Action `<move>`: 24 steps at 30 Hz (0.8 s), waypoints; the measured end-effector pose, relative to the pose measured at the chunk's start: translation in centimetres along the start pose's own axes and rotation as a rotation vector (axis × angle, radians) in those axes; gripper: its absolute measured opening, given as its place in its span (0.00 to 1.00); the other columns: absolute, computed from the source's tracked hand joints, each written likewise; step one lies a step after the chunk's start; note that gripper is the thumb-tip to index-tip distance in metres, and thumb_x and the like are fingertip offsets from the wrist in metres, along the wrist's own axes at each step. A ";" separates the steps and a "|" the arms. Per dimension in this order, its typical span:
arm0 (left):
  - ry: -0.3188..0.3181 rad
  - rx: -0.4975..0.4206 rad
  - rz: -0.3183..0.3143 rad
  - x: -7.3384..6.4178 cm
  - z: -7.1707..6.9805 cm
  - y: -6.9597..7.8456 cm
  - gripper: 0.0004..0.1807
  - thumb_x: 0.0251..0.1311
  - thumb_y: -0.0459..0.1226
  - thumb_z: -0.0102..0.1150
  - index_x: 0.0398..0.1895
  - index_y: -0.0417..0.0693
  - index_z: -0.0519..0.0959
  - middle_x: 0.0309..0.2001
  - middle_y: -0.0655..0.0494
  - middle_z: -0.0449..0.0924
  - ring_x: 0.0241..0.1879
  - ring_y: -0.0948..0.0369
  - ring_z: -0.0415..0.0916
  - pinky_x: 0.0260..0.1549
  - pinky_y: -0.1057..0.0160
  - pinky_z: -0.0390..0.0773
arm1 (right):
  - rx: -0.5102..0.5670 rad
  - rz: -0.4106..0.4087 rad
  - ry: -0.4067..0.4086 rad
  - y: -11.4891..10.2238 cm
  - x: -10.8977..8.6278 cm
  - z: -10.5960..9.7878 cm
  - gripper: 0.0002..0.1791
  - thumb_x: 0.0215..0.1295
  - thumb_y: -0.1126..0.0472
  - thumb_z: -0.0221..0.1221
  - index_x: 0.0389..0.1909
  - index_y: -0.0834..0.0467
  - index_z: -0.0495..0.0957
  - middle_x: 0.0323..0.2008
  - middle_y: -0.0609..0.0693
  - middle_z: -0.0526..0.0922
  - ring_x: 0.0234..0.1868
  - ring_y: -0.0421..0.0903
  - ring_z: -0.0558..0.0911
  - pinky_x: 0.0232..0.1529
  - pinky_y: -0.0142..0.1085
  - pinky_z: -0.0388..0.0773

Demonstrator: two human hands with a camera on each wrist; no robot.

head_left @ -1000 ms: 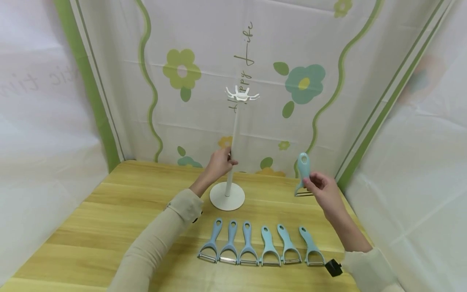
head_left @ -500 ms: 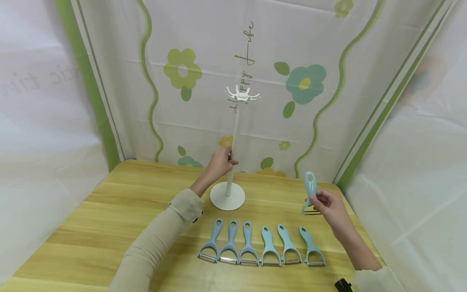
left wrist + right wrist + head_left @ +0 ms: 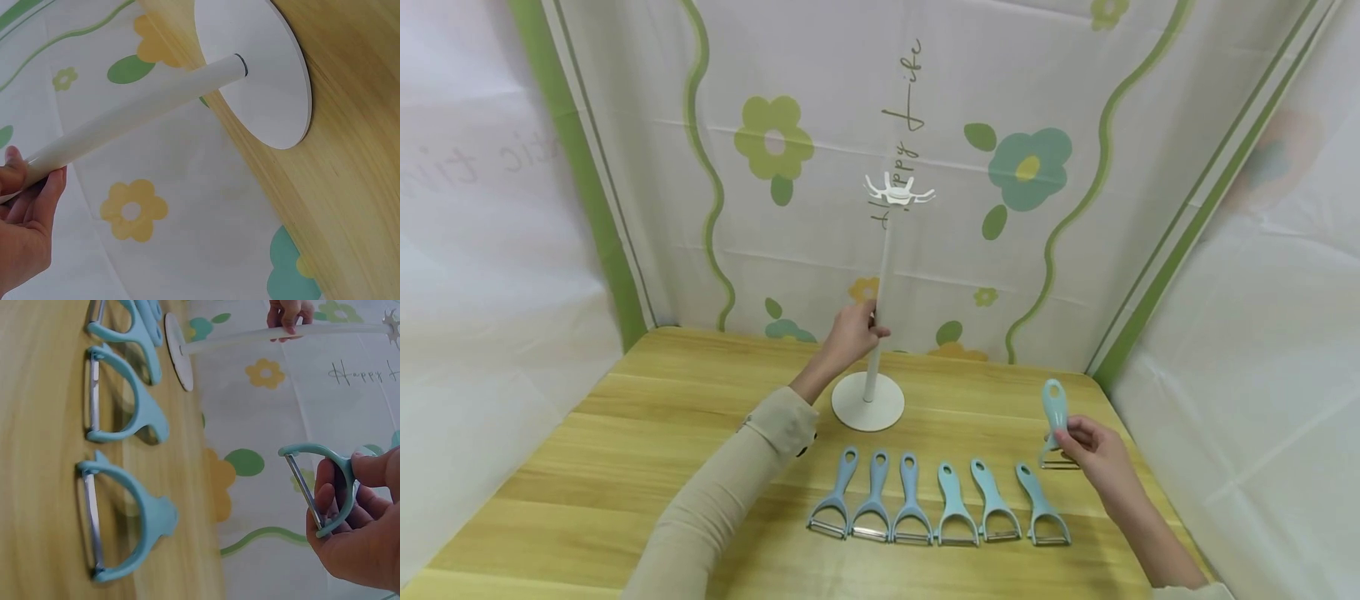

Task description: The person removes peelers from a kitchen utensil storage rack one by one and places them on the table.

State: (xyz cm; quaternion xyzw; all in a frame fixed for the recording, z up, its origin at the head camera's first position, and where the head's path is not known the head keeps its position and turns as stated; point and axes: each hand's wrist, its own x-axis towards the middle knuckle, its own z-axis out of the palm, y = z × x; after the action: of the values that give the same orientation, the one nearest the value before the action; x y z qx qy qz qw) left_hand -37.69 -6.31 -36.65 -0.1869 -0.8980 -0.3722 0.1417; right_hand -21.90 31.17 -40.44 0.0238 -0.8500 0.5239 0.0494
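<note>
My left hand grips the post of a white stand, its thumb and fingers wrapped about the pole in the left wrist view. The stand rises upright from a round base and carries several curved hooks on top, with nothing hung on them. At the right, my right hand pinches a light teal Y-shaped peeler by its lower handle, handle end up and blade down. In the right wrist view this peeler is apart from the table.
Several more peelers lie in a row along the front of the wooden table: bluish ones to the left, teal ones to the right. A flowered curtain hangs close behind the stand, with curtain walls at both sides.
My right hand has come down and slightly right with the teal peeler, from beside the back edge toward the row. The left hand has kept its hold on the post.
</note>
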 end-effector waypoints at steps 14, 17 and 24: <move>-0.002 -0.007 -0.001 -0.1 -0.1 0.0 0.10 0.62 0.33 0.66 0.42 0.36 0.79 0.35 0.45 0.86 0.35 0.54 0.86 0.32 0.62 0.86 | -0.099 0.185 -0.022 3.4 -1.6 -1.2 0.21 0.74 0.61 0.56 0.57 0.73 0.71 0.39 0.45 0.88 0.37 0.30 0.82 0.42 0.31 0.83; -0.002 -0.009 -0.007 -0.1 -0.1 0.0 0.08 0.62 0.33 0.66 0.40 0.38 0.79 0.35 0.45 0.86 0.36 0.54 0.86 0.32 0.61 0.86 | -0.122 0.193 -0.014 4.1 -1.7 -1.5 0.22 0.73 0.61 0.57 0.58 0.74 0.71 0.38 0.46 0.88 0.35 0.31 0.82 0.41 0.31 0.82; -0.012 -0.016 -0.015 0.0 -0.1 0.1 0.09 0.62 0.33 0.66 0.42 0.37 0.79 0.36 0.45 0.86 0.37 0.54 0.86 0.34 0.60 0.86 | -0.173 0.241 -0.039 5.4 -2.1 -2.2 0.23 0.72 0.63 0.57 0.60 0.75 0.69 0.40 0.51 0.89 0.35 0.30 0.82 0.40 0.30 0.82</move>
State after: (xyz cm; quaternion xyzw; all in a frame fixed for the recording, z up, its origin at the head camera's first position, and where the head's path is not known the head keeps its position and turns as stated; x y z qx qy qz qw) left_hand -37.65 -6.36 -36.51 -0.1833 -0.8973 -0.3793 0.1321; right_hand -20.23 35.52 -44.48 -0.0727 -0.8896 0.4501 -0.0286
